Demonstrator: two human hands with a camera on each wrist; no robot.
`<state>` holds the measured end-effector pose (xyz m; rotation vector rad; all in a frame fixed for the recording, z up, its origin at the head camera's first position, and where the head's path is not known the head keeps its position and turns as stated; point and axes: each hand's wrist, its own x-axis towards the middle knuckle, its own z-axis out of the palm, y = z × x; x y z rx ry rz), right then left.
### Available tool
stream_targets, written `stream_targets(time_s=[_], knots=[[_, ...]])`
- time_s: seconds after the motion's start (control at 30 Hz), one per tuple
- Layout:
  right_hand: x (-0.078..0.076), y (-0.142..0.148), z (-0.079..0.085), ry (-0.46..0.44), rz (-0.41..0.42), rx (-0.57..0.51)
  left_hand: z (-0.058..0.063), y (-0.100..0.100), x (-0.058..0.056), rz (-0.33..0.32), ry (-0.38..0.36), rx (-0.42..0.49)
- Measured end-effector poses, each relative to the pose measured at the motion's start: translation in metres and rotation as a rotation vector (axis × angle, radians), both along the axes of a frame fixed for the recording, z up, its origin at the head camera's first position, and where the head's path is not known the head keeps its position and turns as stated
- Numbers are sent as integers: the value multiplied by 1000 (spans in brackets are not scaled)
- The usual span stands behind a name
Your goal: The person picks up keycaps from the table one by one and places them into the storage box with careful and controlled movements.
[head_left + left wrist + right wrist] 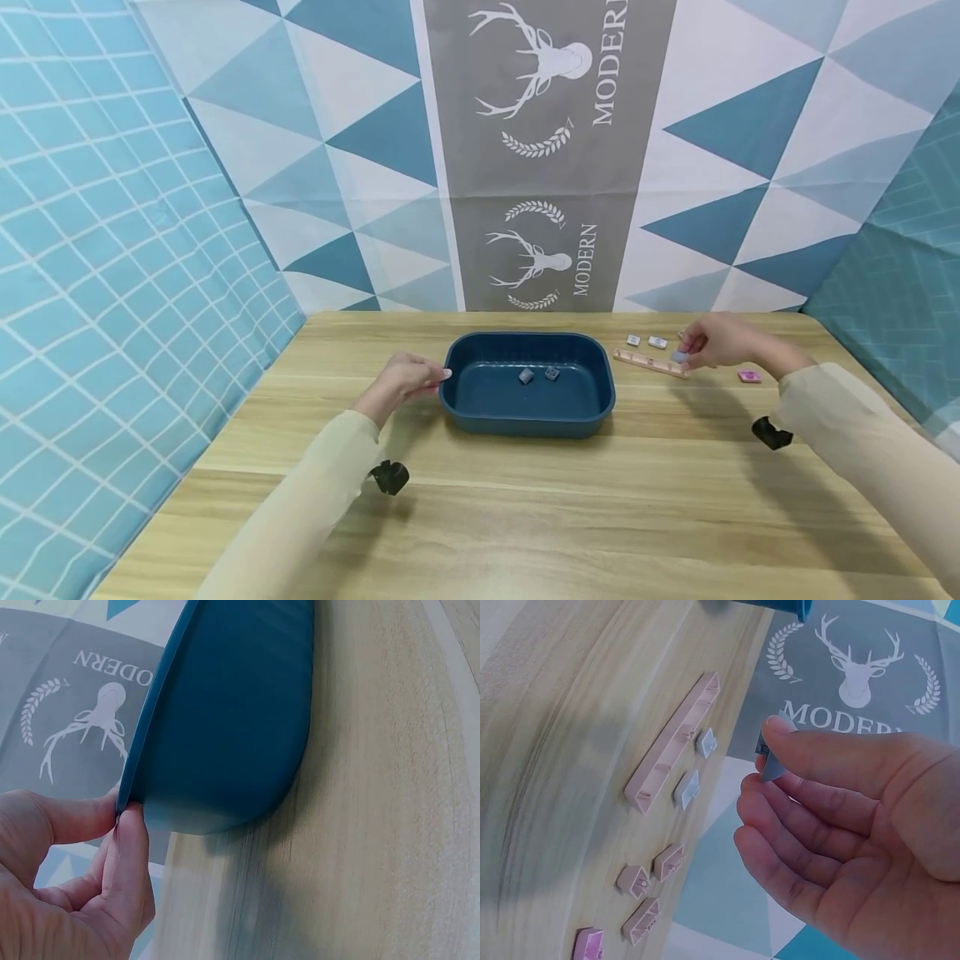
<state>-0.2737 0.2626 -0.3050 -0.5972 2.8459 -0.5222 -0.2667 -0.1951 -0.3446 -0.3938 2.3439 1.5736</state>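
Observation:
A dark blue plastic basin (529, 426) stands on the table, and two small grey keycaps (527, 376) lie inside it. My left hand (405, 375) pinches the basin's left rim between thumb and fingers, as the left wrist view also shows. At the right, my right hand (717, 340) holds a grey-blue keycap (771, 762) between thumb and index finger, raised above the table. A long pale pink spacebar keycap (651, 362) lies hollow side up between the basin and that hand. Two light keycaps (657, 342) lie behind the spacebar.
In the right wrist view, several pale pink keycaps (641, 921) lie beyond the spacebar's end, with a bright magenta keycap (589, 944) close by. Patterned cloth (540, 167) hangs along the table's back edge. Wood-grain tabletop (525, 517) extends in front of the basin.

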Motion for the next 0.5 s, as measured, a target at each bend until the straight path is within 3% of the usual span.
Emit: stream_targets(time_s=[0.27, 0.5], knots=[[4, -8, 5, -34, 18, -16, -3, 0, 2, 12, 0, -14], [0, -10, 9, 5, 44, 13, -1, 0, 2, 15, 22, -13]])
